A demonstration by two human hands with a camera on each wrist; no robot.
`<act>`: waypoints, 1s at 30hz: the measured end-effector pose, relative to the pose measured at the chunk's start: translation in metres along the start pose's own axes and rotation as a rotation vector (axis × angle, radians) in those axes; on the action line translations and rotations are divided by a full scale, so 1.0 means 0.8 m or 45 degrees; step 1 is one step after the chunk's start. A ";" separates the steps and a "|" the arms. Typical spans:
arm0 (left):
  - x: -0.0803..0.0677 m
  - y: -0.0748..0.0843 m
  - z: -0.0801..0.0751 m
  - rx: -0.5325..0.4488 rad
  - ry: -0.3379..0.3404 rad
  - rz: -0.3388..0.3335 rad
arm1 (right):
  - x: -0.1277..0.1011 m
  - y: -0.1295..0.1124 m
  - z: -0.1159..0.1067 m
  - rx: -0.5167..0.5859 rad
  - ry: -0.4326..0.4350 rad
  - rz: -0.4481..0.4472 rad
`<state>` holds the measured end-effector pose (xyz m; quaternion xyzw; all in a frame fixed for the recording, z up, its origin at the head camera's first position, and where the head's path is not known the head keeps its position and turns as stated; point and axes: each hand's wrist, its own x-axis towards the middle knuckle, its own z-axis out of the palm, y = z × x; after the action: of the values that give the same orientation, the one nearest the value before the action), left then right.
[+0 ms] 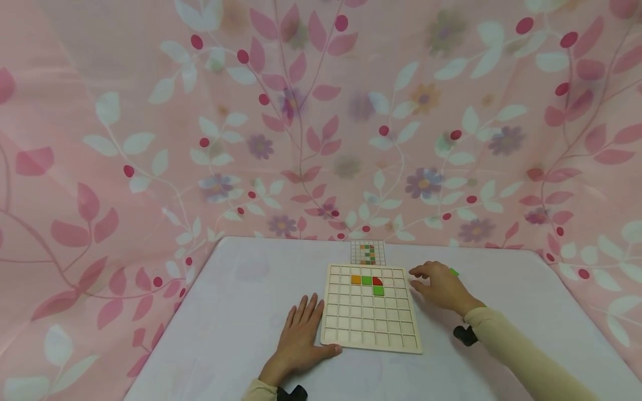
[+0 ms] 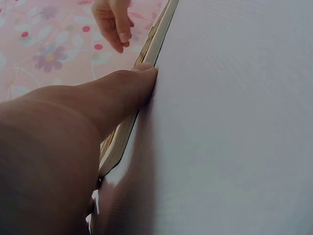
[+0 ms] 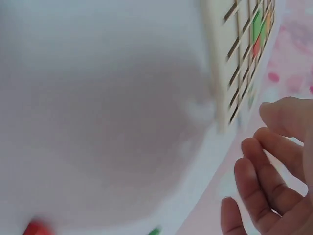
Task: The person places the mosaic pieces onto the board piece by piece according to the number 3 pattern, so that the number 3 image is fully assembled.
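Observation:
A pale wooden grid board (image 1: 351,323) lies on the table. In its upper rows sit an orange square (image 1: 356,279), a green square (image 1: 367,280), a red rounded piece (image 1: 378,282) and, just below that, another green square (image 1: 378,291). My left hand (image 1: 301,337) rests flat at the board's lower left corner, fingers along the side and thumb (image 2: 139,83) against the front edge. Beside the upper right edge hovers my right hand (image 1: 443,285), its fingers loosely bent; the right wrist view shows nothing between thumb and fingertips (image 3: 249,147).
A small card (image 1: 368,253) with a coloured grid pattern lies behind the board. Past the right hand is a loose green piece (image 1: 453,272). The right wrist view also catches a blurred red piece (image 3: 36,229). A floral curtain (image 1: 321,139) hangs behind the white table (image 1: 241,312).

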<state>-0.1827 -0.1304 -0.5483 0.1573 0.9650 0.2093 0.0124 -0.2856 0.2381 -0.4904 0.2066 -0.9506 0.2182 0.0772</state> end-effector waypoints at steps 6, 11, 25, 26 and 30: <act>0.001 -0.001 0.002 0.015 -0.006 -0.003 | -0.025 0.043 -0.014 -0.065 -0.026 0.111; 0.001 -0.001 0.000 0.005 -0.004 -0.007 | -0.050 0.067 -0.022 -0.086 -0.051 0.199; -0.002 0.001 -0.001 0.009 0.013 -0.005 | -0.093 0.105 -0.036 -0.020 -0.051 0.203; -0.002 0.001 -0.001 0.008 0.013 -0.005 | -0.096 0.108 -0.038 -0.020 -0.057 0.199; -0.002 0.001 -0.001 0.021 0.009 -0.005 | -0.106 0.116 -0.042 -0.031 -0.068 0.198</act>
<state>-0.1812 -0.1303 -0.5474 0.1547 0.9671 0.2020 0.0081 -0.2467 0.3595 -0.5160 0.1372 -0.9681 0.2063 0.0371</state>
